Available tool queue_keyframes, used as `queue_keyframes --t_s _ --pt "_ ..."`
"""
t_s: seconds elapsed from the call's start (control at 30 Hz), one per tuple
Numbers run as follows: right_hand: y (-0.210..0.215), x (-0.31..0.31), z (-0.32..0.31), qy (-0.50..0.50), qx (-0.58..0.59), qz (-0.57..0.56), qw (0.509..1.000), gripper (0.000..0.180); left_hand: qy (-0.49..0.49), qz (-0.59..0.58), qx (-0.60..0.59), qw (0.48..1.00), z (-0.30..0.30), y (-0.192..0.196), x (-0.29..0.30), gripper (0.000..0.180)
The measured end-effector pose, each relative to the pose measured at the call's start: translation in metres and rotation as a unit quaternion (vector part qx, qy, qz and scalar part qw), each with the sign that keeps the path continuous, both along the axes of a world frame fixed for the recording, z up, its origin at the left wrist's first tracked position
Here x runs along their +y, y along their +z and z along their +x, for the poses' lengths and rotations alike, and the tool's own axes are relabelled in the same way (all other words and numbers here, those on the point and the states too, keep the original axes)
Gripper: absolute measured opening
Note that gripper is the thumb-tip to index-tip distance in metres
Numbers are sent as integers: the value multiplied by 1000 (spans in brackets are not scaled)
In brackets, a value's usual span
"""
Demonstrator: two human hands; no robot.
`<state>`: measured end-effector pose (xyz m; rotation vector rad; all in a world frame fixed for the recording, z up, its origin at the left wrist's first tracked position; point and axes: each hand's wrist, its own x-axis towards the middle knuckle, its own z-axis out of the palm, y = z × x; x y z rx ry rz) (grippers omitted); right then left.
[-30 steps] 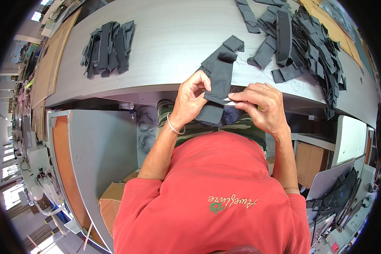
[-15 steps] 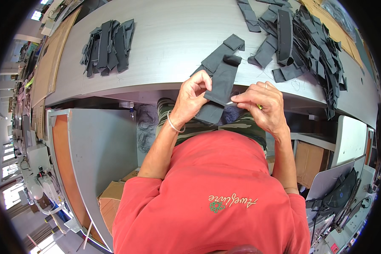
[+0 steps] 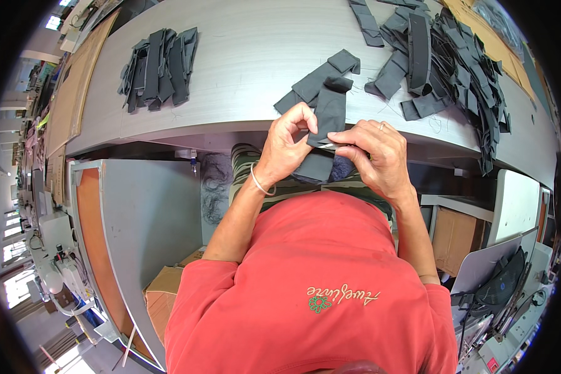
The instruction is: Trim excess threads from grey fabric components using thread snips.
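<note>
— Pinching a dark grey fabric strip (image 3: 325, 128), are they, both hands at once?

— Yes. The left hand (image 3: 285, 149) has its fingers (image 3: 305, 118) closed narrow on the strip's left edge, and the right hand (image 3: 375, 156) nips the same strip from the right, thumb and forefinger drawn together. A small pale metal tool shows between the right fingers, too small to tell its kind.

— Where does the strip lie?

— It hangs over the near edge of the grey table (image 3: 243, 56), its upper end folded on the tabletop just beyond the fingertips, its lower end dropping below the hands toward the lap.

— Any boxes about?

— A brown cardboard box (image 3: 165, 293) stands on the floor well below the left wrist; what it holds I cannot tell. Another brown box (image 3: 453, 237) sits in a compartment below the right forearm.

— And the cloth?

— Matte, soft, cut in long flat bands. A few more strips (image 3: 315, 78) lie touching the held one, just beyond the fingers. A tidy stack (image 3: 159, 65) lies well to the left of the left hand, and a loose heap (image 3: 455, 56) spreads beyond the right hand. The table is smooth with faint grain.
</note>
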<state>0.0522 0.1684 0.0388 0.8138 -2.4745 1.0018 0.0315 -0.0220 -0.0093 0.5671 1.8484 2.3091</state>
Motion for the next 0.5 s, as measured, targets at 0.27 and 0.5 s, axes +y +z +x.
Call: queue_keyframes --t_s 0.27,0.5 --pt "-8 0 -1 -61 -185 -234 953 20 25 -51 28 998 3 4 -1 22" --pt "-13 -2 -2 8 -402 -382 832 20 75 -57 54 994 6 7 10 32"
